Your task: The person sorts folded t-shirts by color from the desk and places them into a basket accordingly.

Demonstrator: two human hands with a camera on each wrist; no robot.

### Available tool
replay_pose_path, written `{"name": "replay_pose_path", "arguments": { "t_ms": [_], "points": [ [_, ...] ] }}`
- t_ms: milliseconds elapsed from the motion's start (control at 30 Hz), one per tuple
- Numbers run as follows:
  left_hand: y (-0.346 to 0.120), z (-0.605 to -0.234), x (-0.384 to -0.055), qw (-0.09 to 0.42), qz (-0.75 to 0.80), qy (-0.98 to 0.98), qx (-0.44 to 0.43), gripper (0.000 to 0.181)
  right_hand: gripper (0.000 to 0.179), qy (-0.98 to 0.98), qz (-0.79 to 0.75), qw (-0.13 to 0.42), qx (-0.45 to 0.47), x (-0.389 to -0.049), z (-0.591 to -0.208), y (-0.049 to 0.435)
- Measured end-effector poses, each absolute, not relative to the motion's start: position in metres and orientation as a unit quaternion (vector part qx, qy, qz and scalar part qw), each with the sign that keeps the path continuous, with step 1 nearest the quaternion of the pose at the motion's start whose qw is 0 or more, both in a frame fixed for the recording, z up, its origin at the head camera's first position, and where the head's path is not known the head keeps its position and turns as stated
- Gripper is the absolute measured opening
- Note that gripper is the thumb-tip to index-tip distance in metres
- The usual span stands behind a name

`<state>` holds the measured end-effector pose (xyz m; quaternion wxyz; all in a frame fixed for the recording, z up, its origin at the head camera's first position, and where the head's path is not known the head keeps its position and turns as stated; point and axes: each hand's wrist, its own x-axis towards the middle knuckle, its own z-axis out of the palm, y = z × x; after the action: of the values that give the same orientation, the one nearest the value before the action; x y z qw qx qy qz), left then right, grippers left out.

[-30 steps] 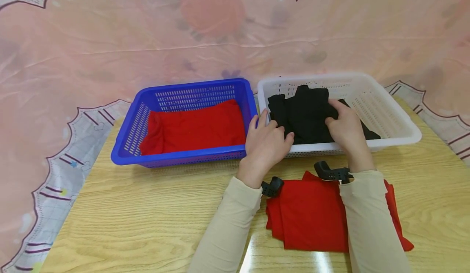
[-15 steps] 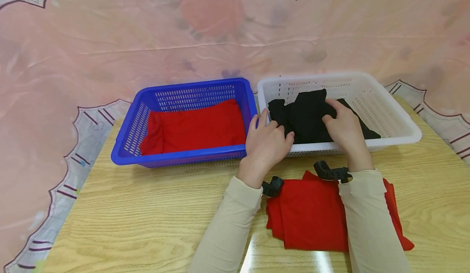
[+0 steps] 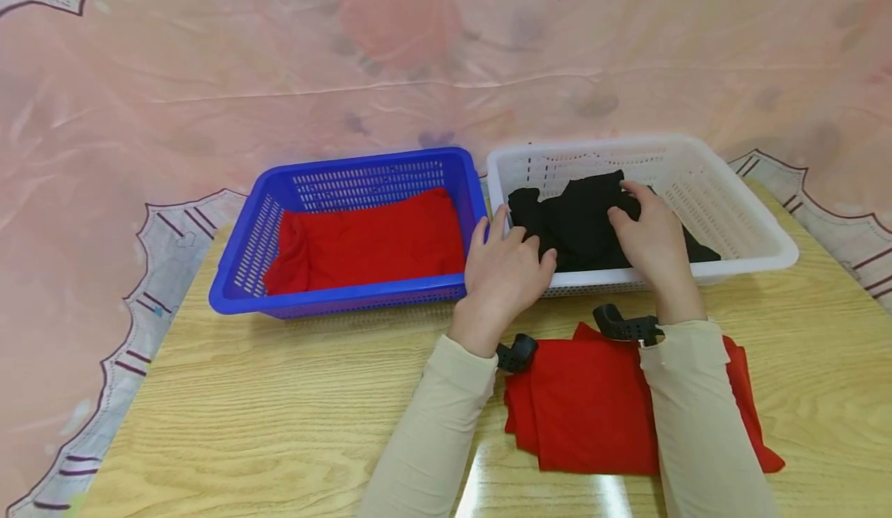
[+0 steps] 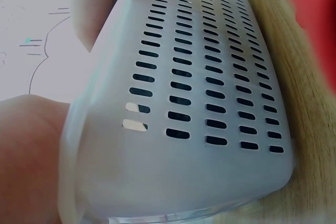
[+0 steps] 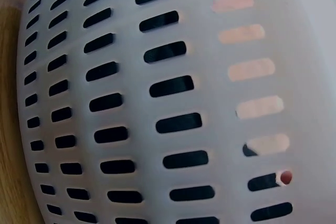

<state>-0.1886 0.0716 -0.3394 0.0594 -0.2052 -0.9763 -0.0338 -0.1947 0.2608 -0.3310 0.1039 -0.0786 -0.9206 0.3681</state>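
Note:
Black folded cloth [image 3: 581, 224] lies in the white plastic basket [image 3: 746, 270]. My right hand [image 3: 655, 239] reaches over the basket's near rim onto the cloth, its thumb and index finger apart. In the right wrist view the hand shows only through the slots of the basket wall [image 5: 131, 145]. My left hand [image 3: 505, 270] rests, fingers spread, over the corner where the white basket meets the blue basket [image 3: 341, 295]. Red folded cloth [image 3: 376, 243] fills much of the blue basket. Another folded red cloth [image 3: 592, 409] lies on the table under my right forearm.
Both baskets stand side by side on the wood-grain table [image 3: 279, 402], close to a pink patterned sheet [image 3: 279, 61] hanging behind. Each wrist carries a black camera mount [image 3: 620, 324].
The raised part of the black cloth has sunk lower in the white basket. My right hand has shifted slightly left and loosened its pinch on it. The left hand has stayed put.

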Motion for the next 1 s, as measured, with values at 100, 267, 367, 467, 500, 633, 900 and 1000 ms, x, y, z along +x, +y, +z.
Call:
{"name": "replay_pose_path", "arguments": {
  "t_ms": [100, 267, 367, 467, 500, 633, 900, 1000],
  "points": [
    [0.072, -0.339, -0.188, 0.056, -0.033, -0.977, -0.201, 0.046, 0.050, -0.914, 0.376, 0.125, -0.084, -0.194, -0.332, 0.261],
    [0.072, -0.340, -0.188, 0.049, -0.041, -0.977, -0.202, 0.047, 0.048, -0.912, 0.378, 0.137, -0.086, -0.193, -0.331, 0.261],
    [0.071, -0.340, -0.188, 0.047, -0.047, -0.977, -0.205, 0.048, 0.047, -0.911, 0.378, 0.138, -0.086, -0.193, -0.331, 0.261],
    [0.071, -0.340, -0.188, 0.047, -0.052, -0.976, -0.205, 0.048, 0.045, -0.909, 0.383, 0.142, -0.083, -0.193, -0.331, 0.261],
    [0.071, -0.340, -0.188, 0.048, -0.053, -0.976, -0.205, 0.048, 0.045, -0.907, 0.388, 0.142, -0.083, -0.193, -0.330, 0.261],
    [0.067, -0.338, -0.187, 0.063, -0.062, -0.974, -0.206, 0.046, 0.044, -0.894, 0.416, 0.143, -0.082, -0.192, -0.327, 0.258],
    [0.061, -0.342, -0.186, 0.126, -0.105, -0.956, -0.245, 0.034, 0.038, -0.852, 0.496, 0.157, -0.061, -0.186, -0.327, 0.256],
    [0.056, -0.339, -0.187, 0.120, -0.186, -0.938, -0.266, 0.031, 0.036, -0.830, 0.532, 0.161, -0.039, -0.183, -0.327, 0.256]
  ]
}}
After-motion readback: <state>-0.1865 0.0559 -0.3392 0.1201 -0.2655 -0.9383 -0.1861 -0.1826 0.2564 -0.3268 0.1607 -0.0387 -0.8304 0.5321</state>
